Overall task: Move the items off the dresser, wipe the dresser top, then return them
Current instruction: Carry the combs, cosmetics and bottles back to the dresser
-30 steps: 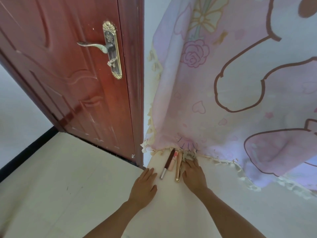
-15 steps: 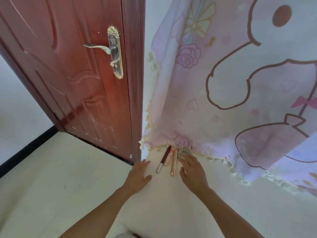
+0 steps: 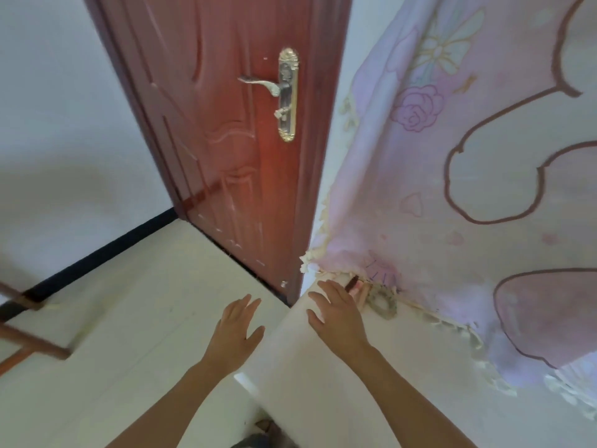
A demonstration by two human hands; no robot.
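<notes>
Cosmetic sticks (image 3: pixel 355 286) lie at the far edge of the dresser top (image 3: pixel 323 399), at 12 o'clock from my right hand (image 3: pixel 339 315), tucked against the hem of the pink curtain (image 3: pixel 452 221); my fingers lie flat and spread over their near ends, gripping nothing. My left hand (image 3: pixel 237 331) hovers with fingers loose at 9 o'clock, off the dresser's edge and above the floor (image 3: pixel 129 318), also empty. I judge the sticks light, stiff and smooth, apt to roll, so I'd pinch each across its middle or gather them side by side in one fist. I count three ends showing past my fingertips, one dark brown, one pink, one pale, though my hand hides most of them. At 2 o'clock sits one pale ring (image 3: pixel 382 303), perhaps a hair tie, likely soft; I'd hook it with a finger
</notes>
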